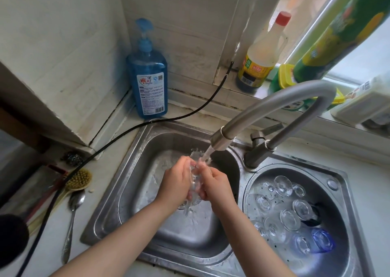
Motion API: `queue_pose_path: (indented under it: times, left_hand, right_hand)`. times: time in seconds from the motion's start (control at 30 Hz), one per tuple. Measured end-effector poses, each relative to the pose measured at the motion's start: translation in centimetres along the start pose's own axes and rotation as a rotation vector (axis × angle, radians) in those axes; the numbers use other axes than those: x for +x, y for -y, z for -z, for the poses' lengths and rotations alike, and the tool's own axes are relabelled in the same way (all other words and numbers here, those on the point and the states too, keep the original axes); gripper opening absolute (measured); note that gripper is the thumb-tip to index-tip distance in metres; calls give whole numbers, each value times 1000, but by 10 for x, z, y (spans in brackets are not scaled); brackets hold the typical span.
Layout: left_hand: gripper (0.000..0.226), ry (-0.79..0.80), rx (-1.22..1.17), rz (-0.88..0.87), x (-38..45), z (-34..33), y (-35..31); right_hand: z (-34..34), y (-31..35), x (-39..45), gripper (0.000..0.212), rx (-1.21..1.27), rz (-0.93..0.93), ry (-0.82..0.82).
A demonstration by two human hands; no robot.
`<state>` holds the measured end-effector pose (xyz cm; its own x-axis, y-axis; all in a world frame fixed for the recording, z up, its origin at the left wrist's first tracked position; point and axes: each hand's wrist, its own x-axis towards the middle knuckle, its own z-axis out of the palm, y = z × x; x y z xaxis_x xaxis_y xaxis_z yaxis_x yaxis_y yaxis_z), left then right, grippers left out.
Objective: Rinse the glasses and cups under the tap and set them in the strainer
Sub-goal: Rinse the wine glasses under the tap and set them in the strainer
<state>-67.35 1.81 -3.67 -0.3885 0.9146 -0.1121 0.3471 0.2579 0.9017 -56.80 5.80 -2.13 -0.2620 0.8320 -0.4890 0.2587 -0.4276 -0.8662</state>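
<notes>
Running water is caught in the sink (135, 184), under the tap (223, 137). Upturned glasses (290, 219) and one blue cup (322, 242) are held in the strainer (337, 194). A glass (195, 171) is gripped by the left hand (176, 184) and the right hand (215, 185) in the stream.

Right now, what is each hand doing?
Left hand: grips the glass under the tap.
Right hand: grips the same glass.

Both forearms are bare, with no sleeves visible; the left hand (176, 180) and right hand (213, 184) are wet.
</notes>
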Motion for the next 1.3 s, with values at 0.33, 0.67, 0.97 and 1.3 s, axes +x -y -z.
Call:
queue_pose_path:
  times: [0.33,0.67,0.97,1.3]
  left_hand:
    - [20,-73,-7,-44,-9,-7,3]
    - [54,319,-804,940,-3,5,2]
    - [35,401,-1043,1030,1,-15,-6]
    - [25,276,-1143,680,11,-22,-16]
  right_hand:
    - [0,2,-3,31,-50,64,56]
    - [19,0,-15,9,-144,180,274]
    - [43,-28,-40,22,-67,86,317]
    - [0,-1,-34,21,369,-176,-84]
